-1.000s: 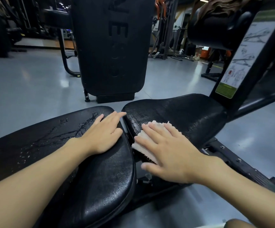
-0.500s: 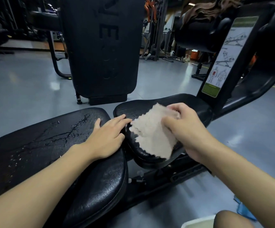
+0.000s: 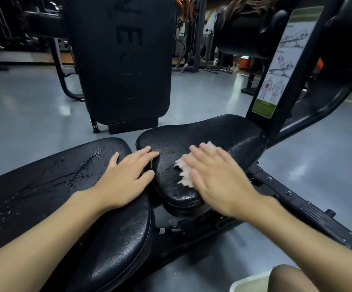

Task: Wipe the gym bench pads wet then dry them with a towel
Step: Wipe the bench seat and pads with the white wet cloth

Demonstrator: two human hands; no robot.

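Two black bench pads lie side by side. The long back pad [image 3: 44, 186] on the left carries streaks and drops of water. The shorter seat pad [image 3: 223, 133] on the right looks wet and glossy. My left hand [image 3: 124, 178] rests flat on the near end of the back pad, fingertips reaching across the gap to the seat pad. My right hand [image 3: 219, 178] presses flat, fingers straight, on a white cloth [image 3: 184, 174] on the seat pad's near half. Most of the cloth is hidden under the hand.
A tall black upright pad [image 3: 124, 60] stands on the grey floor just behind the bench. The bench's black frame [image 3: 309, 209] with an exercise chart [image 3: 284, 60] rises at the right. A brown towel [image 3: 248, 3] lies on a pad at top right. A white bucket rim [image 3: 248, 281] shows at bottom right.
Half a second ago my right hand held the cloth lifted by one edge over the seat pad. It now presses the cloth flat on the pad. My left hand stayed in place.
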